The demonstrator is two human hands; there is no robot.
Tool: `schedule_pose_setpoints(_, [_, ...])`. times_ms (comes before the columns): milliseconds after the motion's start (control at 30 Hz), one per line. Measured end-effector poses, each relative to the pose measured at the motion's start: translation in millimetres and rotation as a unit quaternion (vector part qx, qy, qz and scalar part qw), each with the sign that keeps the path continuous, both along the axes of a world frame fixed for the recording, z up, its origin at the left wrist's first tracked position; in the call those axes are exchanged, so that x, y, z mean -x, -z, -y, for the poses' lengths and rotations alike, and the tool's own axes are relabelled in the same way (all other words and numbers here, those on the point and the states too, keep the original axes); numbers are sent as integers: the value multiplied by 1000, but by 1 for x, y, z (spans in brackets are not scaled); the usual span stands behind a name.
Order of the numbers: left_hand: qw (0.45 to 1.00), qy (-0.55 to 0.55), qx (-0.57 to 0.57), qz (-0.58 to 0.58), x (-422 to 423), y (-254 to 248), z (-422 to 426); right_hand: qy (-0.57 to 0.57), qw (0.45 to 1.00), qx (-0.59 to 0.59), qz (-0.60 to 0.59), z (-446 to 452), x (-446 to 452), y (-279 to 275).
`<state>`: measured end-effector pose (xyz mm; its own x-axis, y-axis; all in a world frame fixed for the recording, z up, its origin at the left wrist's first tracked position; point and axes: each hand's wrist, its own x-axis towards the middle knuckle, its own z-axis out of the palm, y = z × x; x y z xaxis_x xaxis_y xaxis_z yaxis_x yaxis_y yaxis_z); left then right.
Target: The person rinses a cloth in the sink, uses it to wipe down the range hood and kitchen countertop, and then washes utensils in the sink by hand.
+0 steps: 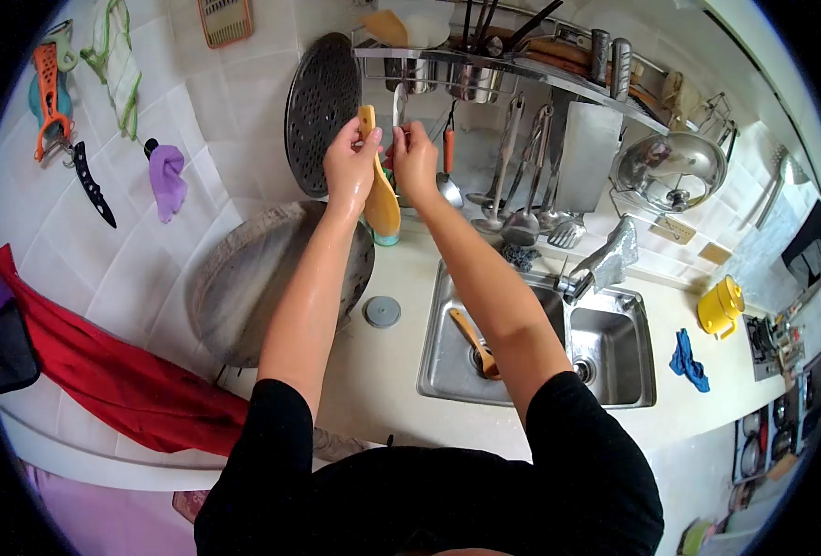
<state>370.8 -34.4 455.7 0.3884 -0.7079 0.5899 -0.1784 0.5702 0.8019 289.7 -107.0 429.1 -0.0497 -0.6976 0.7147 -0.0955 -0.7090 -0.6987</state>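
Note:
Both my arms reach forward over the counter, hands raised in front of the wall rack (522, 72). My left hand (349, 167) is closed round a wooden spatula (383, 208), its broad end hanging down and its handle tip showing above the fingers. Close beside it, my right hand (415, 165) grips a light-coloured utensil (400, 104) that points up; its lower part is hidden by the fingers. Another wooden spatula (467, 330) lies in the left basin of the steel sink (434, 371).
A large round board (244, 287) leans left, near a grey lid (382, 311). Ladles (522, 222), a cleaver (588, 157) and a pan lid (672, 171) hang behind. Right of the faucet (605, 259) are a blue cloth (688, 360) and yellow pot (721, 306).

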Motion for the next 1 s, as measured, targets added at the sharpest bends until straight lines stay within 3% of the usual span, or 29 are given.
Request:
schedule_pose_setpoints(300, [1000, -21, -14, -1, 4, 3, 4, 27, 1000, -8, -11, 24, 1, 11])
schedule_pose_setpoints(433, [998, -43, -16, 33, 1, 4, 12, 84, 993, 31, -71, 28, -1, 12])
schedule_pose_setpoints(500, [996, -43, -70, -22, 2, -6, 13, 102, 990, 52, -77, 30, -4, 11])
schedule_pose_setpoints(733, [999, -30, -22, -10, -6, -23, 56, 26, 999, 4, -42, 15, 1, -1])
schedule_pose_setpoints(1000, [945, 242, -176, -134, -18, -51, 71, 20, 998, 16, -62, 6, 10, -11])
